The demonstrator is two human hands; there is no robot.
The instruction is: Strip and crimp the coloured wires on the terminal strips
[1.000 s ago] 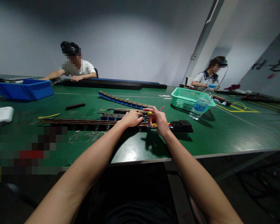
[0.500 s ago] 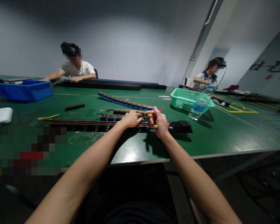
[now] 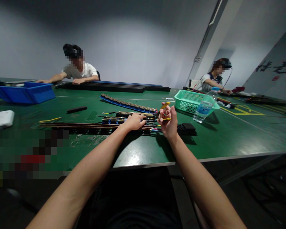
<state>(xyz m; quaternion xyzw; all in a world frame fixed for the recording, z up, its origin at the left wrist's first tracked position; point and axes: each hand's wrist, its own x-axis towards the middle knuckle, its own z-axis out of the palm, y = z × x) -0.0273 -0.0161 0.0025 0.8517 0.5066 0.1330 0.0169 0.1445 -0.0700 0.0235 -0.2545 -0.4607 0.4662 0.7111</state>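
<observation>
My right hand (image 3: 168, 124) holds yellow-handled pliers (image 3: 166, 104), their handles spread apart and the jaws pointing left at the wires. Whether a wire lies between the jaws is too small to tell. To the left, my left hand (image 3: 134, 121) lies over the strips with its fingers bent round a strip with copper rods (image 3: 114, 120), close to its wired end. A longer black strip with copper rods (image 3: 85, 125) runs below it, with coloured wires (image 3: 155, 129) at its right end. Behind, a curved blue strip with copper rods (image 3: 128, 104) lies at a slant.
A green basket (image 3: 184, 102) and a water bottle (image 3: 203, 109) stand to the right. At left are a blue bin (image 3: 23, 93), a white device (image 3: 1, 120) and a short black bar (image 3: 76, 109). Two people sit across the table (image 3: 228, 136), one behind long black profiles (image 3: 109, 86).
My right hand has shifted slightly right and turned, and the pliers' handles have spread wider. The left hand stays in place. The co-worker at right has stretched an arm to the right.
</observation>
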